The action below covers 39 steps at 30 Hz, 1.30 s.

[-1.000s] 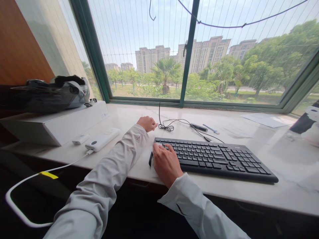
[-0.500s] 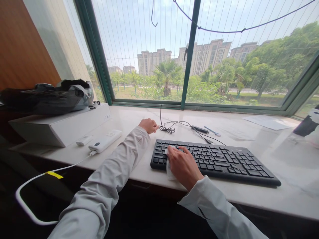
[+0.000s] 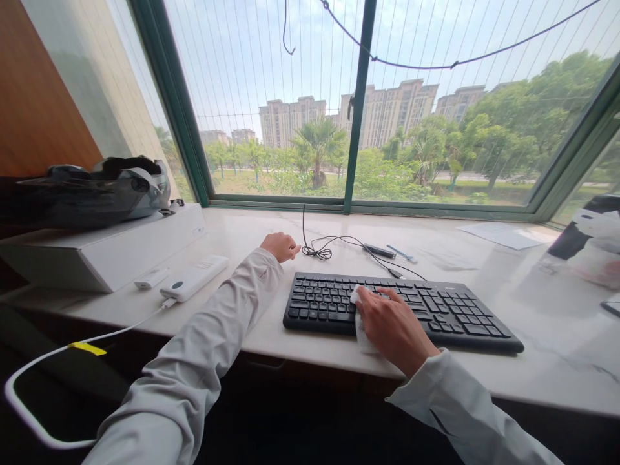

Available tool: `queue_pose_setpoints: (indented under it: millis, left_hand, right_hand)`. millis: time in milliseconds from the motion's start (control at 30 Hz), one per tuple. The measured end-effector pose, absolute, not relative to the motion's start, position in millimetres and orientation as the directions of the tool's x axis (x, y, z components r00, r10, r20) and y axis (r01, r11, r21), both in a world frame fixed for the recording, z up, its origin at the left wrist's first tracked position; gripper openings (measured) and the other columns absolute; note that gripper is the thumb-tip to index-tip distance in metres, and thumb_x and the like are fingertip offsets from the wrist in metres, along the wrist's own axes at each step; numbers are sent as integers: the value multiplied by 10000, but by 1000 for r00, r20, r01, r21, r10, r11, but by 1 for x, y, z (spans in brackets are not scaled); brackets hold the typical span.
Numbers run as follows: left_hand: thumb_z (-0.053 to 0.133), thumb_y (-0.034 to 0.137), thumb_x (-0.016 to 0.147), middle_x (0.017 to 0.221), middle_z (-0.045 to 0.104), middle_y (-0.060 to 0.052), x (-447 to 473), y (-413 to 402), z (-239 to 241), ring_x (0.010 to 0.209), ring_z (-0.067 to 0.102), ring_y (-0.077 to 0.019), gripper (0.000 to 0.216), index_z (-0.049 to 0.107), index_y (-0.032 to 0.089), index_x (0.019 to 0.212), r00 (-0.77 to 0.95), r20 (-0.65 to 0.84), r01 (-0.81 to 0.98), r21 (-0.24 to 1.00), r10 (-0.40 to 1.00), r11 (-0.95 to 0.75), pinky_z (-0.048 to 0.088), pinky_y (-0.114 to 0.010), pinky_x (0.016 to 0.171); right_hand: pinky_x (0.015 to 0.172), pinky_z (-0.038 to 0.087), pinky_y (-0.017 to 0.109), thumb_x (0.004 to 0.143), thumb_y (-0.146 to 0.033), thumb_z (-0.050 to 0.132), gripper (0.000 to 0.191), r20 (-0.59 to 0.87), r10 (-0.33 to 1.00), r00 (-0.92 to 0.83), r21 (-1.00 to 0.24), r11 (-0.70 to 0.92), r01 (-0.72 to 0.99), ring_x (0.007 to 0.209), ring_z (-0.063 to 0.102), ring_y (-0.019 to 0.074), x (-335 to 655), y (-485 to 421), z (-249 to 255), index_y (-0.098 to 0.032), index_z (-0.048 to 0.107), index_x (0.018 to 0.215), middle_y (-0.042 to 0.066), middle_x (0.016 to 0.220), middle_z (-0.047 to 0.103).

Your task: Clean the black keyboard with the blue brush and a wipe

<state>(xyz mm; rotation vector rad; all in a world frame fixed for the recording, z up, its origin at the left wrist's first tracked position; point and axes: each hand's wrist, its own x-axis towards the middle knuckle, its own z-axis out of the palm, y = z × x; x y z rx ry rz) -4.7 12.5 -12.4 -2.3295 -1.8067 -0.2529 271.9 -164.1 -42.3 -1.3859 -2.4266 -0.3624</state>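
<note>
Wipe (image 3: 361,336) under flat right hand (image 3: 394,326) on keyboard (image 3: 314,303).

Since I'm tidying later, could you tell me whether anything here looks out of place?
The black cable lies in a loose tangle on the counter beside the left hand, and another cord sags across the window. Nothing looks spilled or damaged; the right hand presses a wipe on the keyboard.

Keyboard (image 3: 460,313) lies on the sill (image 3: 484,378), before the window (image 3: 271,97). The right hand (image 3: 394,326) rests on its middle keys, over a wipe (image 3: 361,337). The left hand (image 3: 279,246) lies behind the keyboard's left end, beside a coiled cable (image 3: 317,250). Farther left, a power bank (image 3: 194,278) lies before a box (image 3: 111,252) bearing a helmet (image 3: 92,194). Paper (image 3: 504,234) lies at far right, near the window.
</note>
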Motion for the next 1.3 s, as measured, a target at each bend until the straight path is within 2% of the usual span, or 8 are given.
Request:
queue_pose_setpoints:
  millis: [300,567,767,867,967,1067,1200,1300]
  left_hand:
    - [374,566,851,762,737,-63,-6,14,-13,749,655,-214,526,771,265,681,245,232,970,-71,941,-234,450,-307,725]
    - [376,593,838,765,737,-66,-7,16,-14,753,659,-235,527,771,279,688,228,220,973,-71,948,-218,450,-316,715]
    - [370,590,836,793,738,-68,-7,14,-12,754,658,-233,526,772,275,707,226,206,974,-75,952,-215,441,-306,704]
    - [363,592,837,806,738,-67,-6,13,-11,771,659,-244,529,772,282,710,226,203,974,-77,953,-215,440,-314,702]
    - [365,586,836,813,738,-68,-6,13,-11,783,661,-255,520,771,288,706,219,206,975,-81,954,-206,442,-325,704]
    - [370,586,835,812,739,-69,-7,14,-13,785,663,-257,516,771,290,703,219,210,975,-80,953,-207,444,-329,711]
    - [372,592,834,813,742,-68,-8,15,-14,786,666,-253,520,770,289,694,225,215,974,-75,950,-214,447,-327,719]
    - [377,593,832,806,743,-64,-7,15,-14,782,667,-245,517,771,289,692,223,215,974,-75,951,-212,449,-318,722]
  right_hand:
    - [985,356,312,942,-85,397,193,404,823,-400,56,414,909,685,654,146,313,-171,-39,-143,569,1007,41,871,716]
    - [968,372,321,923,-89,415,161,380,850,-366,112,350,930,701,658,160,349,-174,-36,-156,558,953,45,815,707]
    - [954,376,330,976,-142,355,215,375,863,-339,135,311,941,676,663,168,369,-176,-37,-149,563,917,45,777,691]
    - [890,405,325,990,-178,345,235,361,877,-318,140,286,948,659,659,183,373,-176,-35,-150,563,908,46,727,677]
    - [778,430,303,994,-206,361,208,361,896,-260,84,246,966,707,666,206,372,-171,-32,-146,556,957,50,672,666]
    - [698,423,291,1005,-238,360,202,344,914,-212,44,210,977,710,662,207,369,-164,-31,-140,537,1007,62,716,678]
    - [660,396,288,1020,-267,344,204,321,924,-205,38,204,978,750,661,206,359,-155,-31,-151,512,1019,67,781,679]
    - [657,390,282,1025,-258,332,204,299,924,-239,-16,256,967,734,655,190,345,-153,-31,-151,505,1007,57,774,673]
